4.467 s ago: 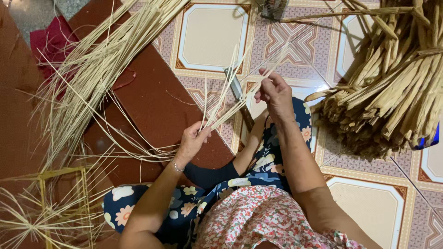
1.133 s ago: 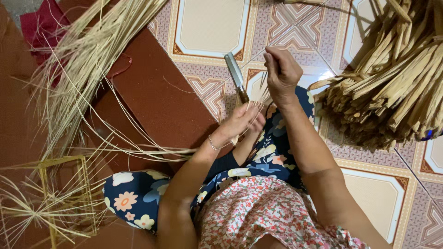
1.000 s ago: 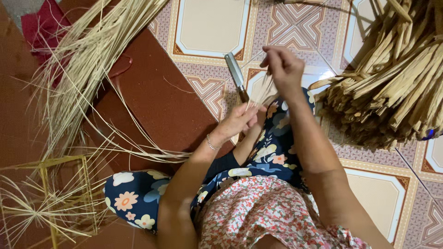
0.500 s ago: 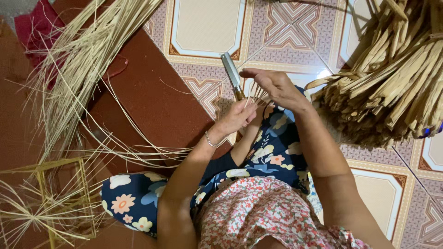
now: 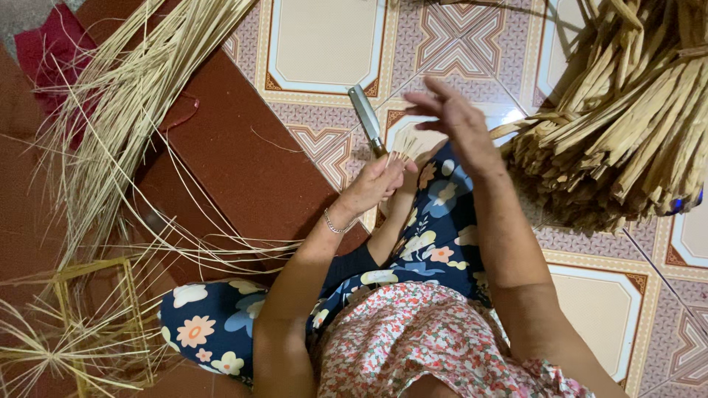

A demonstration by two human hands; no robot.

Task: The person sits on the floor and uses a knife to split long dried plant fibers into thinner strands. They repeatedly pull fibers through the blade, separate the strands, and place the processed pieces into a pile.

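I look down on a person seated on the patterned floor tiles [image 5: 324, 44], legs in dark blue floral trousers folded under the work. The left hand [image 5: 372, 188] is closed around a small bunch of pale, thin split straw strips [image 5: 403, 147], and I judge that grip is there to keep the cut ends level: the tips fan out just above the thumb and forefinger, while the rest of the bunch is hidden inside the fist. Beside that fist, touching or nearly touching the bunch, a knife with a flat grey metal blade and dark handle [image 5: 365, 118] points away from the body; I cannot tell whether the left fingers also pinch its handle.

The right hand [image 5: 457, 125] hovers above and to the right of the strip tips, fingers spread loosely and holding nothing, close to the bunch but apart from it.

A thick bundle of broad dried tan leaves [image 5: 627, 110] lies within reach on the right, probably as stock. On the left, long loose fine straw fibres [image 5: 125, 110] trail across a reddish-brown mat [image 5: 236, 155], and a small square frame of straw [image 5: 96, 317] sits near the knee.
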